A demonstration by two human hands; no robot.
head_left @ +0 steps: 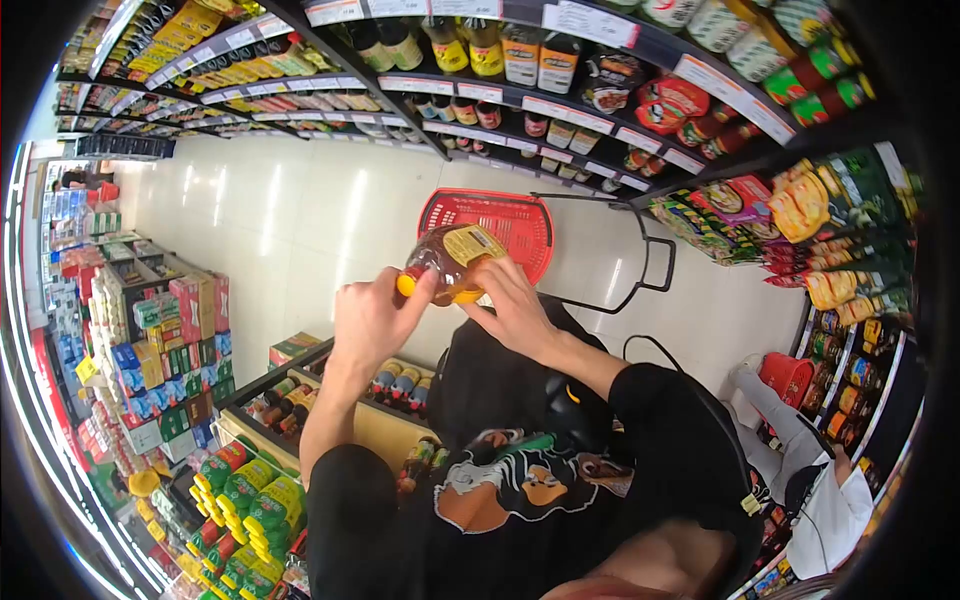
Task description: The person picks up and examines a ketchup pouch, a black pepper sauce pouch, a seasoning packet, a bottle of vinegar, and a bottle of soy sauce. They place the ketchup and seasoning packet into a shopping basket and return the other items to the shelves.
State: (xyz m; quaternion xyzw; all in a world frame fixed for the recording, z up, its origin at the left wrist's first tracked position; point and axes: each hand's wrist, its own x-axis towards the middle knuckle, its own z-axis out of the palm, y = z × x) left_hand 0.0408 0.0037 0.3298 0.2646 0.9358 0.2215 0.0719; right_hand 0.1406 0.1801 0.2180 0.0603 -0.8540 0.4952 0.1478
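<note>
A brown bottle (437,254) with a yellow cap and a yellow label is held sideways in front of my body. My left hand (366,312) grips the bottle's cap end, thumb laid along its side. Around the label end and underside, the fingers of my right hand (512,308) are closed on the same bottle. Past the bottle, a red shopping basket (528,222) with a long black handle (655,262) is on the floor. The bottle hides part of the basket; no goods show in the visible part.
Shelves of sauce bottles (520,52) run along the far side, with hanging packets (800,200) at right. A low bottle display (290,400) stands close on my left, stacked boxes (175,340) beyond. Another person (830,510) is at lower right near a second red basket (787,380).
</note>
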